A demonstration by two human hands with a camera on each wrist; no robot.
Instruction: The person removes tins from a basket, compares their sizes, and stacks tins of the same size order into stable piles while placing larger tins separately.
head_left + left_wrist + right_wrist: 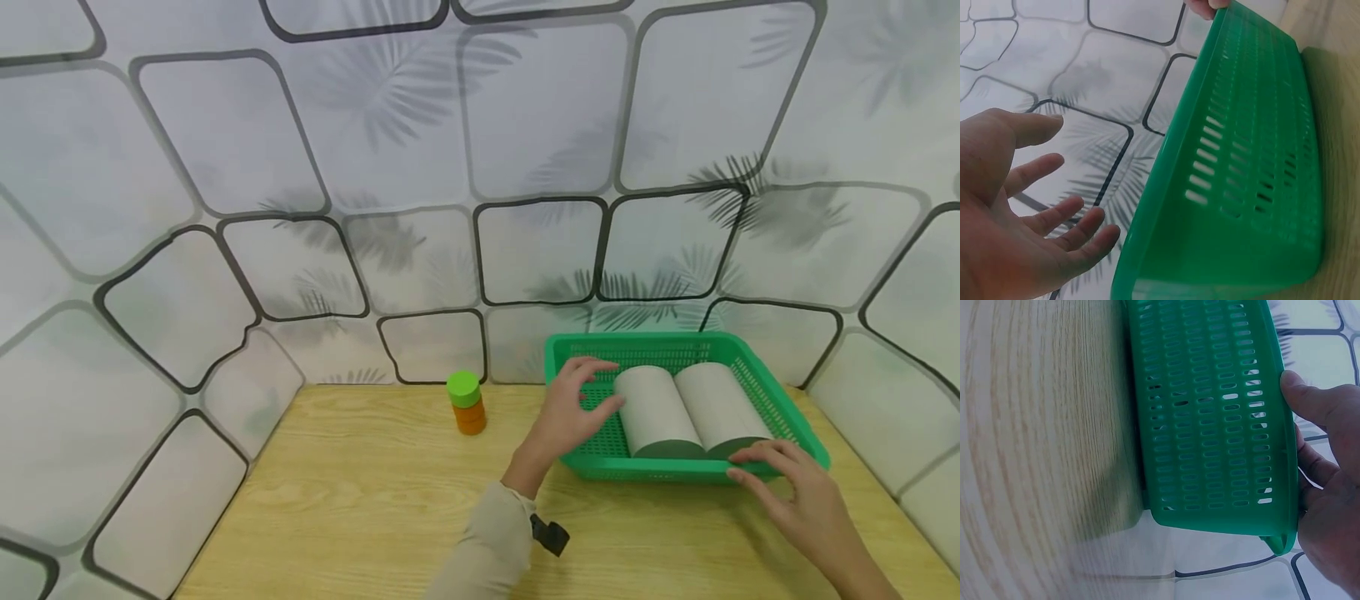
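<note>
A green plastic basket (645,471) with slotted sides stands on the right of the table. In it two white cylindrical rolls, a left one (658,412) and a right one (720,404), lie side by side. My left hand (566,412) hovers over the basket's left end, thumb and fingers spread, holding nothing; the thumb tip comes close to the left roll in the head view. At the front right, my right hand (798,492) grips the basket rim. The right wrist view shows its thumb (1307,397) on the outer edge and the fingers curling over behind the rim.
A small orange bottle with a bright green cap (464,389) stands left of the basket, near the back edge of the wooden table (360,500). Patterned sheeting (420,250) rises behind the table and along both sides. A black strap device (551,535) sits at the left wrist.
</note>
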